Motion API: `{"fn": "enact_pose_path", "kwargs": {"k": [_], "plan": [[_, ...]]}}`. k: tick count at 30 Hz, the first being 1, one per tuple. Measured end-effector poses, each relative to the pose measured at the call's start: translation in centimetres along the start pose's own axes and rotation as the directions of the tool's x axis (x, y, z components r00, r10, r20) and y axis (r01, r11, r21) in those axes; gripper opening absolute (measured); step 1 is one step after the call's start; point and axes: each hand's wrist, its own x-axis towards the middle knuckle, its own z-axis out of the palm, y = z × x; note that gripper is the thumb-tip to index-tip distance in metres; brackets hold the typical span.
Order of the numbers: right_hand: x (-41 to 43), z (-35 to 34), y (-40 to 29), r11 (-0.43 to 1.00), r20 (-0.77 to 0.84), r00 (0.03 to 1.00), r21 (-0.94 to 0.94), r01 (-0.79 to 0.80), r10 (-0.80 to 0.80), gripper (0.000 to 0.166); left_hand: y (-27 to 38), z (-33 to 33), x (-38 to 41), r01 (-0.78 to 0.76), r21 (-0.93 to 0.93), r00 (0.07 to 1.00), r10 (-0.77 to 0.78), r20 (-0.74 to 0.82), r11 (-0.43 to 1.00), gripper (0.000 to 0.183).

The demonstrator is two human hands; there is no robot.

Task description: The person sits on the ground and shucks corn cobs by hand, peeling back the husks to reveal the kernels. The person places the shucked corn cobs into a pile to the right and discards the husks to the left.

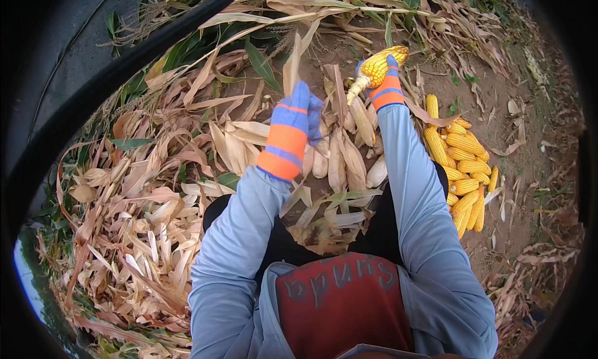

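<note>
My right hand (388,85), in a blue and orange knit glove, grips a husked ear of yellow corn (379,68). Its pale stalk end points down and left, and my thumb presses along the kernels. At the left, my left hand (295,120), gloved alike, is closed with a strip of dry corn husk (293,67) sticking up from it; its fingers are partly blurred. Below and between both hands, several ears in dry husks (345,160) lie on the soil in front of my knees.
Bare yellow ears (467,167) are heaped on the soil beside my right arm. A broad pile of loose dry husks (145,256) covers the left side. Cut corn stalks (299,15) lie across the far side. A dark curved bar (117,69) crosses the upper left.
</note>
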Motion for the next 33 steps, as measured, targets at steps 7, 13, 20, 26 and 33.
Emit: {"fn": "enact_pose_path", "kwargs": {"k": [7,13,20,26,33], "plan": [[-1.9,2.1,2.7,0.987,0.262,0.954,-0.110,-0.121,0.146,0.056,6.4,-12.0,1.2,-0.003,0.972,0.851,0.511,-0.120,0.234,0.041],[-5.8,3.5,3.8,0.923,0.390,0.884,-0.369,-0.104,0.256,0.054,6.7,-17.0,-3.2,0.362,0.917,0.872,0.408,-0.271,-0.164,0.096],[-8.4,5.1,6.1,0.843,0.406,0.861,-0.537,-0.046,0.305,0.045,6.3,-18.5,-1.8,0.353,0.922,0.810,0.545,-0.215,-0.161,0.051],[-8.9,6.5,7.2,0.605,0.291,0.948,-0.780,0.156,0.130,0.048,1.4,-8.9,-0.1,-0.362,0.489,0.932,0.318,0.174,0.794,0.042],[-9.6,7.4,7.8,0.551,0.378,0.923,-0.756,0.354,-0.074,0.043,-1.9,-3.2,3.2,-0.263,0.254,0.964,0.244,0.105,0.931,0.054]]}}
